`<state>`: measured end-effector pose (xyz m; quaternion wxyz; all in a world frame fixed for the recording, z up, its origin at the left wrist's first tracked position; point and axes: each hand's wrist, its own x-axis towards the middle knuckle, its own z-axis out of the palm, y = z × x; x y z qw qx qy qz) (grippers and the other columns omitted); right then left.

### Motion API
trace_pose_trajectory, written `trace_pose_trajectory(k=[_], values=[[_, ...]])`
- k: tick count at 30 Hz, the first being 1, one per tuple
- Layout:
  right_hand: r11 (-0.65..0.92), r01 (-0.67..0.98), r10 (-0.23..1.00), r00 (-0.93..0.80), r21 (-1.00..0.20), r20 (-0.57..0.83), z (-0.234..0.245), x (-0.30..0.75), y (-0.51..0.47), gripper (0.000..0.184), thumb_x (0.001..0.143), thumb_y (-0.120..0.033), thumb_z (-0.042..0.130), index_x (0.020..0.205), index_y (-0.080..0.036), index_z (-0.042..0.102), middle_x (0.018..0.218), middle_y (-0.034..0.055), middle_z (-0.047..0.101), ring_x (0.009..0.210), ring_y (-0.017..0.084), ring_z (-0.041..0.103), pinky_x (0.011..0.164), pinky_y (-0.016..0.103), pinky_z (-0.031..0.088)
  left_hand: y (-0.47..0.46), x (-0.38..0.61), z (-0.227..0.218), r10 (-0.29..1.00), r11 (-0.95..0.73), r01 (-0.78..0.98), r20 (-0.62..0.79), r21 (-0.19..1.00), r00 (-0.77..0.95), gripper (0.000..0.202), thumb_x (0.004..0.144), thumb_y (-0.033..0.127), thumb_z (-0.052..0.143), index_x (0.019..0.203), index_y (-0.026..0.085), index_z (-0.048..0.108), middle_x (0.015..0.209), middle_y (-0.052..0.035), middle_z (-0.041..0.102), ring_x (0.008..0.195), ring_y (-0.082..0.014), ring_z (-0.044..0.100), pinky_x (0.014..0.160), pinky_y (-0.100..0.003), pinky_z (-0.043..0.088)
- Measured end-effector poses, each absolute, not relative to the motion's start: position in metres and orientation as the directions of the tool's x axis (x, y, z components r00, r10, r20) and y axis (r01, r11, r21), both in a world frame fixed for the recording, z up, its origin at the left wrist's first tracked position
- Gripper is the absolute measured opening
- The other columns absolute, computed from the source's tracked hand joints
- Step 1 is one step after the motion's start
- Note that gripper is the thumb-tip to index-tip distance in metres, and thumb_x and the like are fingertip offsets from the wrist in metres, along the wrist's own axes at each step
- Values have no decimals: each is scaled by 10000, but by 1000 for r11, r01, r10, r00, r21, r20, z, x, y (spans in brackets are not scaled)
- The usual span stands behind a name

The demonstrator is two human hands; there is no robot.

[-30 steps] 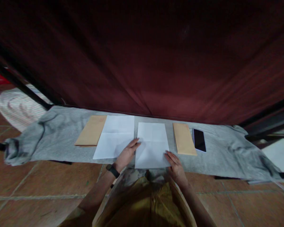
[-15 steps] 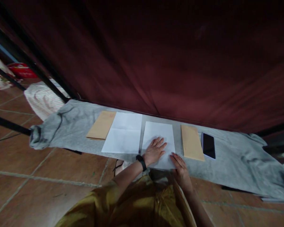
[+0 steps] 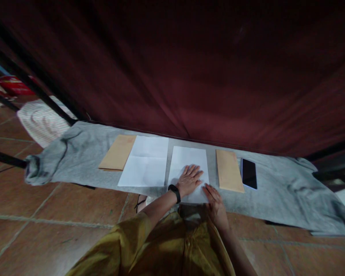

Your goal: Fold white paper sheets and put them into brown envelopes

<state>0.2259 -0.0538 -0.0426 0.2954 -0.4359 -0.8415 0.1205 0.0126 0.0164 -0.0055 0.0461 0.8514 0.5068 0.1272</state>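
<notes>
A white sheet of paper (image 3: 186,155) lies on the grey cloth in front of me. My left hand (image 3: 190,180), with a black band at the wrist, rests flat on its middle with the fingers spread. At the sheet's lower right edge is my right hand (image 3: 215,201); its stretched fingers touch the paper, and nothing shows in its grasp. To the left, a second white sheet with creases (image 3: 146,165) partly overlaps a brown envelope (image 3: 117,153). Another brown envelope (image 3: 229,170) lies right of my hands, with a dark-screened phone (image 3: 249,174) close beside it.
The grey cloth (image 3: 278,191) covers a long narrow surface and is rumpled at both ends. Behind it hangs a dark red curtain (image 3: 195,84). Black metal bars (image 3: 5,158) and a striped cloth (image 3: 44,119) are at the left. Tiled floor (image 3: 74,218) shows below.
The view has shifted slightly, so the things on the cloth appear further left. My left hand has slid a little to the right over the sheet. My right hand stays at the edge.
</notes>
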Motion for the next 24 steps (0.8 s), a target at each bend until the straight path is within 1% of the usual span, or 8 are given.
trace_pose_trajectory(k=[4, 7, 11, 14, 19, 24], values=[[588, 665, 806, -439, -460, 396, -36, 223, -55, 531, 1027, -407, 387, 1530, -237, 406, 1524, 125, 485, 1409, 309, 447, 1150, 575, 406, 25, 19, -7, 863, -505, 834, 160, 221, 480, 508, 1049, 467, 324, 1498, 271, 454, 1629, -36, 363, 1512, -260, 296, 1237, -527, 211], [579, 677, 813, -435, -454, 388, -33, 222, -55, 518, 1026, -364, 391, 1530, -248, 409, 1522, 110, 494, 1407, 295, 455, 1152, 556, 413, 35, 16, -10, 864, -503, 835, 157, 222, 478, 534, 1042, 500, 325, 1509, 268, 445, 1634, -34, 351, 1520, -265, 276, 1243, -517, 205], [570, 692, 817, -425, -443, 389, -31, 221, -55, 524, 1011, -295, 411, 1533, -252, 405, 1528, 106, 488, 1405, 284, 458, 1156, 538, 412, 50, 7, -13, 876, -480, 855, 157, 196, 456, 562, 1035, 524, 331, 1519, 259, 434, 1634, -44, 348, 1524, -273, 269, 1244, -513, 208], [574, 688, 814, -423, -444, 397, -31, 221, -55, 524, 1004, -272, 411, 1527, -240, 415, 1520, 115, 495, 1396, 281, 465, 1156, 540, 408, 61, -2, -14, 883, -465, 866, 168, 185, 439, 562, 1036, 514, 331, 1522, 252, 430, 1627, -56, 363, 1521, -273, 279, 1244, -511, 211], [562, 680, 825, -420, -471, 377, -29, 220, -55, 549, 976, -225, 413, 1525, -228, 422, 1521, 114, 496, 1407, 279, 452, 1164, 536, 399, 75, -17, -11, 894, -441, 874, 179, 204, 410, 552, 1038, 487, 329, 1515, 232, 443, 1618, -75, 377, 1512, -277, 300, 1244, -512, 211], [541, 685, 840, -419, -487, 345, -28, 220, -55, 597, 943, -171, 441, 1535, -242, 412, 1537, 102, 483, 1415, 278, 442, 1169, 543, 393, 85, -34, -9, 917, -396, 888, 160, 234, 366, 541, 1033, 463, 347, 1518, 240, 438, 1604, -75, 403, 1526, -255, 272, 1252, -495, 197]])
